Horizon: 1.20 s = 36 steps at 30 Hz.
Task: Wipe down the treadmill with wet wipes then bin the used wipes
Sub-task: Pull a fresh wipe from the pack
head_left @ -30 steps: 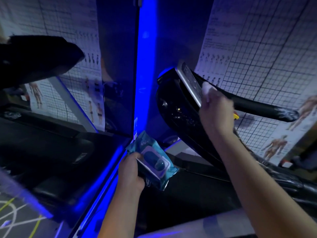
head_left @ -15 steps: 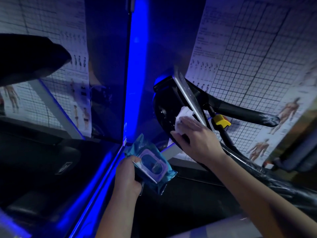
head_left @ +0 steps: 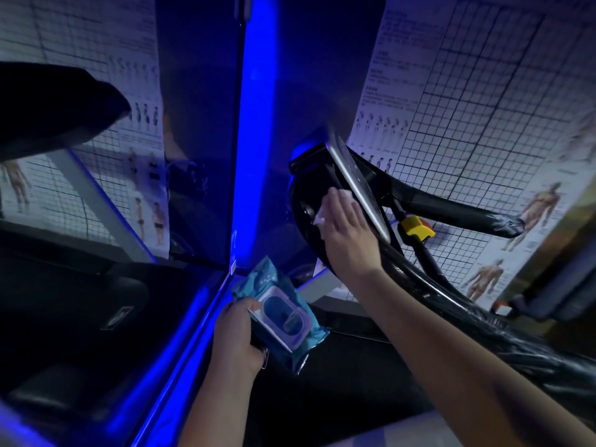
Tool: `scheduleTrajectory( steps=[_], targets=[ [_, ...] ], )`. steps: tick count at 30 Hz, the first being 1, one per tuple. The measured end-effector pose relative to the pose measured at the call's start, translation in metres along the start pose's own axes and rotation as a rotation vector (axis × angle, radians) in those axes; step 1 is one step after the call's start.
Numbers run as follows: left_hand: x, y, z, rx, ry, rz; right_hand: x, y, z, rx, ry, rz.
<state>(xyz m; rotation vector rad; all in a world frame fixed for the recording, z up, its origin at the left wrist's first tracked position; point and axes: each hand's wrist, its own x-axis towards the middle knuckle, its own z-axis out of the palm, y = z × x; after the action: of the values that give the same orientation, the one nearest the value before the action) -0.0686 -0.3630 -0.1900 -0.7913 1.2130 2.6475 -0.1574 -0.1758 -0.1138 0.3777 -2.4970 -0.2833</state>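
Note:
The treadmill's black console with its silver display panel stands right of centre, lit by blue light. My right hand lies with straight fingers on a white wet wipe, pressing it flat against the console's black side just left of the panel. Most of the wipe is hidden under the palm. Lower down, my left hand grips a teal pack of wet wipes with a purple flip lid, held away from the treadmill.
A black handrail wrapped in plastic film runs right from the console, with a yellow safety clip below it. Anatomy and grid posters cover the wall. A mirror with a bright blue light strip stands at left.
My right hand with the wipe has slid from the silver panel's edge down onto the console's black side, then slightly upward along it. The left hand keeps holding the pack.

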Motion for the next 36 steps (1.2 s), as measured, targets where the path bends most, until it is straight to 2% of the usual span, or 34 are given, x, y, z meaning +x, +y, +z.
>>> scheduleTrajectory(
  steps=[4, 7, 11, 13, 17, 20, 22, 28, 32, 36],
  targets=[
    [-0.003, 0.002, 0.003, 0.029, 0.007, 0.017, 0.02, -0.031, 0.005, -0.099, -0.022, -0.013],
    [-0.005, -0.001, 0.001, 0.028, 0.013, 0.0, 0.009, -0.036, 0.005, -0.171, -0.154, 0.015],
    [0.002, -0.005, -0.004, 0.012, 0.012, -0.019, -0.038, -0.027, 0.004, -0.154, -0.05, 0.048],
    [0.004, -0.007, -0.005, 0.026, 0.009, -0.037, -0.068, -0.016, 0.01, -0.1, -0.032, 0.137],
    [0.007, -0.014, -0.008, 0.051, -0.006, -0.034, -0.115, 0.005, 0.014, 0.027, 0.027, 0.427],
    [0.013, -0.021, -0.012, 0.034, 0.004, -0.029, -0.119, 0.003, 0.018, 0.042, 0.039, 0.501],
    [0.012, -0.024, -0.009, 0.048, 0.001, -0.033, -0.105, -0.003, 0.017, 0.063, 0.041, 0.486],
    [-0.013, -0.027, 0.007, 0.1, 0.019, -0.013, -0.034, -0.03, 0.014, 0.008, 0.049, 0.285],
    [-0.016, -0.028, 0.01, 0.124, 0.009, 0.04, -0.026, -0.033, 0.016, 0.033, 0.079, 0.297],
    [-0.007, -0.03, -0.003, 0.075, -0.064, 0.062, -0.071, -0.024, 0.025, 0.081, 0.188, 0.379]
  ],
)
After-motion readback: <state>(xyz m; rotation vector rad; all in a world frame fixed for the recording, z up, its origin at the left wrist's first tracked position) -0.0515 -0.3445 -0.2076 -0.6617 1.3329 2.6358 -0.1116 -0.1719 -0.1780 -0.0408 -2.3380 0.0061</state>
